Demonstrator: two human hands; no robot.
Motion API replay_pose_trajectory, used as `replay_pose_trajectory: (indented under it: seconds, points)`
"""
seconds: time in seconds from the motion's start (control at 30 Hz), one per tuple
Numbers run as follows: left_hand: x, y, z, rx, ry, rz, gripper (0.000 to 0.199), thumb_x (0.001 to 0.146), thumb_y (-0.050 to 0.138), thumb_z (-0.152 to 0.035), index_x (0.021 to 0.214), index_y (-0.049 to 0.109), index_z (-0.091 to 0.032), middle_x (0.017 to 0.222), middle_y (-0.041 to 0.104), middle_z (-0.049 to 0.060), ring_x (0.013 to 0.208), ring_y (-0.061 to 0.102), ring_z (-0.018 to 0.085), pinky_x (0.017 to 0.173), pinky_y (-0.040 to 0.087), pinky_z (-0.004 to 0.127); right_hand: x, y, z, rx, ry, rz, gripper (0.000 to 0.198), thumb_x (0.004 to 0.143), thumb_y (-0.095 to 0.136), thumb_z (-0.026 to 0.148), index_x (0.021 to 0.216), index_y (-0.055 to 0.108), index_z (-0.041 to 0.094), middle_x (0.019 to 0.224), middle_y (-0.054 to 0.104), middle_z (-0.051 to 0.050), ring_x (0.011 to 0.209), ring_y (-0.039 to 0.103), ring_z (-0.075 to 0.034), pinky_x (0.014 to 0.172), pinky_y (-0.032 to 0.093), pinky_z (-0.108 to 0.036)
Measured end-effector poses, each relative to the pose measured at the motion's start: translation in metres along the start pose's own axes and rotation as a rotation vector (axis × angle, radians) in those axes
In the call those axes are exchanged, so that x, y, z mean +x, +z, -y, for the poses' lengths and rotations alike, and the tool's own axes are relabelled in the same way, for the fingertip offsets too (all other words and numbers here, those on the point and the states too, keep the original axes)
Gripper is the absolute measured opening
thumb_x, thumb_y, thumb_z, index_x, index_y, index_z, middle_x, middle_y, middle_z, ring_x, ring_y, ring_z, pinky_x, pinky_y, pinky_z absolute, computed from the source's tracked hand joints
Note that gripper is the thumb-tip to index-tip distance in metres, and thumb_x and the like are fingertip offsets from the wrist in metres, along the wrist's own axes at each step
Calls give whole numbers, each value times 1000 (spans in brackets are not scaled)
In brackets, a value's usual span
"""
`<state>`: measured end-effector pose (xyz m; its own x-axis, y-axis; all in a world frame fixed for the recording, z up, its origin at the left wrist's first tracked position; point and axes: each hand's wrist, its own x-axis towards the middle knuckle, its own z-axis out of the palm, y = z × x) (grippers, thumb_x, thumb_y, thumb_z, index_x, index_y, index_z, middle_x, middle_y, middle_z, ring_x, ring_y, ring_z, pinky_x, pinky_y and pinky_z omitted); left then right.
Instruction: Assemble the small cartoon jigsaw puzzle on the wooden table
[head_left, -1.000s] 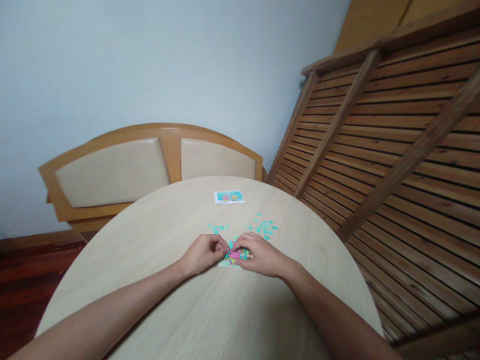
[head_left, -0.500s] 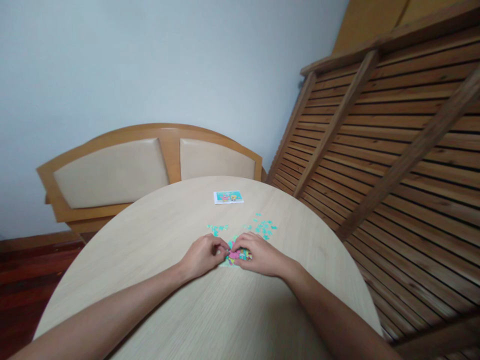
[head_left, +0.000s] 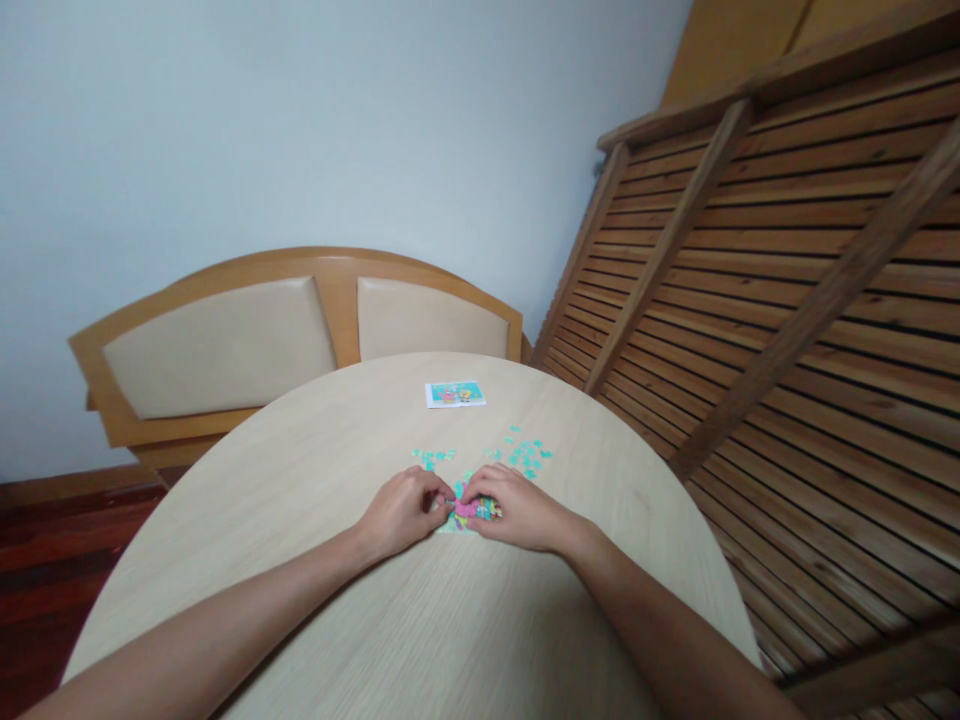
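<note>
A partly assembled jigsaw puzzle [head_left: 471, 511] at frame centre is pressed by the right hand [head_left: 517, 510]. A piece, barely visible, is pinched by the curled left hand [head_left: 403, 510].

Both hands meet over a small patch of joined puzzle pieces [head_left: 471, 511] on the round worktop [head_left: 420, 620]: left hand [head_left: 401, 513] curled, right hand [head_left: 517, 510] pressing on it. Loose turquoise pieces [head_left: 525, 452] lie just beyond, near a picture card [head_left: 454, 393].

Left hand [head_left: 401, 512] and right hand [head_left: 517, 510] curled, fingertips together, forearms converging.
</note>
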<state>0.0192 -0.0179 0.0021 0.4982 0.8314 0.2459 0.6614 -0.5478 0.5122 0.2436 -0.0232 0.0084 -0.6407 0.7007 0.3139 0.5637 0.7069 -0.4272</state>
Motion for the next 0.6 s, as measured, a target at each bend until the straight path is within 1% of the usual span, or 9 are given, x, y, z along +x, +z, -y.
replay_pose_trajectory:
  seconds: [0.13, 0.2, 0.23, 0.33, 0.4, 0.5, 0.6]
  points:
    - [1, -3, 4, -11, 7, 3, 17, 86, 60, -23, 92, 76, -20, 86, 74, 5, 85, 64, 22, 77, 48, 29, 1, -4, -2, 38, -27, 5, 17, 88, 68, 32, 102, 70, 24, 100, 69, -4, 100, 61, -20, 91, 46, -32]
    - [0, -8, 6, -19, 71, 20, 17, 88, 60, -24, 95, 75, -21, 89, 73, 5, 88, 64, 21, 80, 48, 29, -1, -13, -10, 61, -15, -15, 17, 90, 66, 32, 103, 70, 23, 101, 71, -4, 100, 62, -20, 92, 46, -32]
    - [-1, -11, 6, -21, 133, 39, 16, 89, 60, -24, 97, 74, -21, 92, 73, 5, 91, 64, 21, 83, 49, 30, -3, -20, -17, 58, 17, -41, 17, 90, 65, 32, 103, 70, 22, 103, 71, -5, 100, 63, -20, 92, 46, -33]
    - [-4, -20, 8, 1, 344, 107, 19, 93, 57, -24, 104, 72, -22, 104, 72, 5, 99, 63, 20, 92, 48, 31, -15, -42, -47, 3, 202, -212, 17, 93, 58, 29, 97, 72, 20, 99, 73, -7, 96, 65, -21, 88, 48, -34]
    - [-6, -23, 9, 25, 432, 150, 21, 94, 55, -24, 109, 71, -23, 110, 71, 6, 102, 64, 20, 95, 48, 32, -26, -55, -71, -49, 335, -300, 19, 91, 57, 30, 94, 73, 18, 96, 73, -8, 89, 66, -22, 83, 49, -35]
    - [-7, -23, 10, 42, 509, 197, 25, 93, 57, -25, 115, 70, -24, 116, 70, 7, 108, 64, 21, 99, 48, 34, -42, -64, -102, -46, 480, -320, 22, 88, 57, 31, 92, 74, 17, 90, 74, -9, 82, 66, -23, 76, 50, -35]
    - [-5, -21, 12, 43, 547, 220, 27, 95, 55, -27, 119, 69, -26, 121, 69, 7, 112, 63, 22, 101, 48, 35, -50, -64, -118, -36, 509, -305, 23, 87, 58, 31, 93, 74, 16, 94, 74, -10, 85, 67, -24, 80, 51, -36]
